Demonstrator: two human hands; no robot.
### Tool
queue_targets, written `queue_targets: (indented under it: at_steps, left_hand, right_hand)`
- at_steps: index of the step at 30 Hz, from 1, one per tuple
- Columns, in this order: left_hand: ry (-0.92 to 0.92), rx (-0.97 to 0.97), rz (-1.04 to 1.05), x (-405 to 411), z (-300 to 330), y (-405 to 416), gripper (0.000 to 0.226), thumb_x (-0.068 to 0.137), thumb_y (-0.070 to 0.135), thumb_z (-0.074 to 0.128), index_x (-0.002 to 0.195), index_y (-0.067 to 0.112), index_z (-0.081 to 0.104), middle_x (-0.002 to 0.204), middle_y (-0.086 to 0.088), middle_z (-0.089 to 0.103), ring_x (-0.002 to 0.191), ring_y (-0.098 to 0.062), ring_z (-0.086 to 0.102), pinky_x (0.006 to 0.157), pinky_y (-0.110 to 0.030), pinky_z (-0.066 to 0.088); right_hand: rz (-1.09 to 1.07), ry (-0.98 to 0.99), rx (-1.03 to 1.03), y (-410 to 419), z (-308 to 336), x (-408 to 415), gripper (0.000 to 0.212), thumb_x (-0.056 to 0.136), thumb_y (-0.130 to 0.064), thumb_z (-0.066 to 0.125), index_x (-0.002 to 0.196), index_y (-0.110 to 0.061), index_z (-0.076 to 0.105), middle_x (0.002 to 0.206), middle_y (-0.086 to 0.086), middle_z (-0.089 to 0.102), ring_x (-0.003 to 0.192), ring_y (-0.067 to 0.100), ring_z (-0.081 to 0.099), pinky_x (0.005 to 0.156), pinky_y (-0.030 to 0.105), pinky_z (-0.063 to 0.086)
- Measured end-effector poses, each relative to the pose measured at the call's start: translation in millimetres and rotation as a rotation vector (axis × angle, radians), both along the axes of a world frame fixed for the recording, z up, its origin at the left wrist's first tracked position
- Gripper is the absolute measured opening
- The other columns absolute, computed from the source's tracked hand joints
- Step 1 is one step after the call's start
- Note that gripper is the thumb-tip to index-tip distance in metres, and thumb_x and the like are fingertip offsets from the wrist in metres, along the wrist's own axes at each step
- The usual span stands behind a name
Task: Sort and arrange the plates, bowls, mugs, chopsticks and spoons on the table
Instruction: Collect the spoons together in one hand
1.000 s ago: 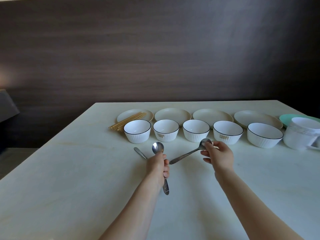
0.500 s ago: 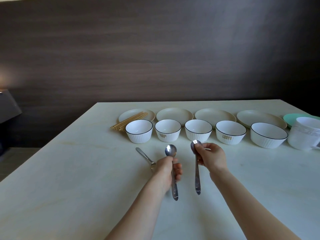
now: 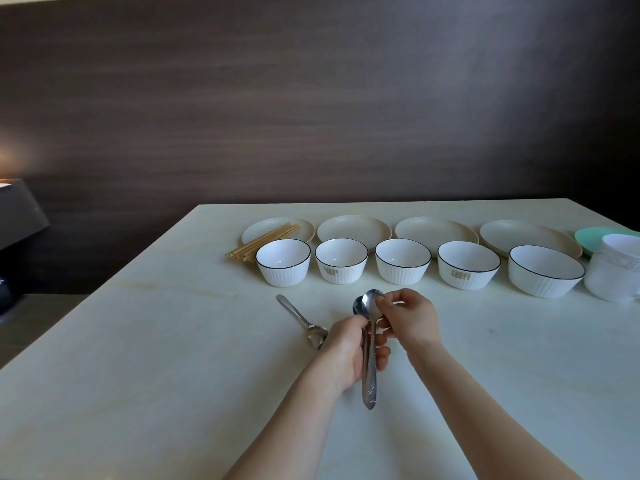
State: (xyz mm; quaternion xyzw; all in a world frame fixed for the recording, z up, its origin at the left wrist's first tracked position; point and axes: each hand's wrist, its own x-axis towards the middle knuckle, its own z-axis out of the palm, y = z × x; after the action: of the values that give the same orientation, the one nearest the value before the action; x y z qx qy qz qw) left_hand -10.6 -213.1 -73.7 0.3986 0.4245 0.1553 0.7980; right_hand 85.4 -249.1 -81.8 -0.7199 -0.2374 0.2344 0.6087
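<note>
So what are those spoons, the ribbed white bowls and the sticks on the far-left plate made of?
The spoons held in the hands look like polished steel: silvery, mirror-bright, with an embossed handle. The ribbed bowls look like glazed ceramic: glossy white, with a thin dark rim line. The chopsticks look like pale bamboo or wood, matte and tan; which of the two is unclear.

Two steel spoons (image 3: 370,341) held together upright, bowls up, above the bench (image 3: 138,375) — a third spoon (image 3: 304,323) lies flat just left. Behind: five white bowls (image 3: 402,262) in a row, four cream plates (image 3: 354,227), chopsticks (image 3: 263,242) across the leftmost, white mugs (image 3: 614,271) far right.
</note>
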Motion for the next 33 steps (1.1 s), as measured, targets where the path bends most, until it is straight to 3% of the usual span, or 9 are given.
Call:
queue_targets:
  at_steps: [5,8,11,14,16,19,23,27,33]
  left_hand:
    - [0.041,0.041,0.003,0,0,-2,0.025,0.096,0.009,0.037,0.074,0.011,0.049,0.056,0.000,0.040,0.027,-0.007,0.029,0.035,-0.011,0.024]
    - [0.054,0.051,0.092,-2,0,3,0.025,0.096,0.010,0.038,0.075,0.013,0.052,0.055,0.002,0.038,0.024,-0.006,0.024,0.034,-0.009,0.019]
    - [0.076,0.095,0.269,-7,-1,15,0.024,0.096,0.011,0.041,0.075,0.015,0.053,0.056,0.001,0.035,0.023,-0.006,0.021,0.035,-0.009,0.016]
    - [0.052,0.147,0.443,-16,-1,28,0.021,0.094,0.009,0.042,0.076,0.015,0.051,0.057,0.000,0.032,0.022,-0.006,0.020,0.036,-0.008,0.015]
    - [0.018,0.137,0.530,-23,-1,35,0.020,0.094,0.008,0.042,0.078,0.013,0.051,0.057,-0.001,0.033,0.021,-0.006,0.020,0.035,-0.006,0.016]
    - [-0.003,0.108,0.609,-34,-5,45,0.022,0.093,0.006,0.041,0.073,0.011,0.049,0.058,-0.002,0.034,0.019,-0.006,0.021,0.032,-0.006,0.017]
    - [-0.001,0.049,0.611,-40,-9,51,0.030,0.094,0.007,0.043,0.065,0.012,0.041,0.053,0.000,0.032,0.018,-0.006,0.019,0.031,-0.006,0.015]
    - [0.035,0.057,0.609,-40,-11,51,0.028,0.093,0.007,0.044,0.066,0.012,0.046,0.052,0.000,0.036,0.018,-0.006,0.020,0.031,-0.007,0.016]
    - [0.067,0.025,0.468,-36,-11,47,0.027,0.093,0.009,0.046,0.067,0.015,0.042,0.056,0.002,0.036,0.020,-0.007,0.020,0.033,-0.009,0.017]
  right_hand:
    - [0.016,-0.127,-0.050,2,-5,-4,0.019,0.083,-0.023,0.065,0.064,-0.018,0.063,0.057,-0.007,0.061,0.054,0.012,0.054,0.061,0.030,0.046]
    - [-0.021,-0.189,-0.025,7,-5,-10,0.009,0.088,-0.024,0.059,0.088,-0.018,0.066,0.070,-0.010,0.061,0.063,0.014,0.057,0.062,0.027,0.044]
    - [-0.011,-0.261,-0.061,9,-6,-16,0.019,0.090,-0.021,0.055,0.107,-0.019,0.063,0.080,-0.011,0.058,0.073,0.016,0.057,0.067,0.025,0.042]
    - [0.189,-0.415,-0.172,10,-12,-28,0.025,0.088,-0.017,0.055,0.109,-0.022,0.066,0.097,-0.005,0.064,0.079,0.011,0.056,0.071,0.021,0.040]
    - [0.361,-0.536,-0.217,12,-15,-38,0.030,0.087,-0.017,0.056,0.114,-0.025,0.065,0.113,-0.004,0.062,0.094,0.011,0.056,0.081,0.020,0.041]
    - [0.543,-0.681,-0.214,15,-17,-52,0.028,0.086,-0.022,0.057,0.111,-0.028,0.067,0.117,-0.002,0.059,0.108,0.021,0.051,0.090,0.026,0.041]
    - [0.639,-0.882,-0.325,12,-20,-58,0.022,0.088,-0.032,0.052,0.104,-0.033,0.066,0.109,-0.007,0.059,0.101,0.023,0.047,0.089,0.028,0.040]
    - [0.522,-1.005,-0.419,11,-15,-53,0.027,0.091,-0.030,0.047,0.112,-0.034,0.063,0.110,-0.001,0.056,0.104,0.022,0.049,0.082,0.025,0.039]
    - [0.443,-0.924,-0.697,6,-6,-39,0.022,0.090,-0.026,0.047,0.098,-0.014,0.063,0.098,0.007,0.067,0.094,0.028,0.062,0.065,0.025,0.038]
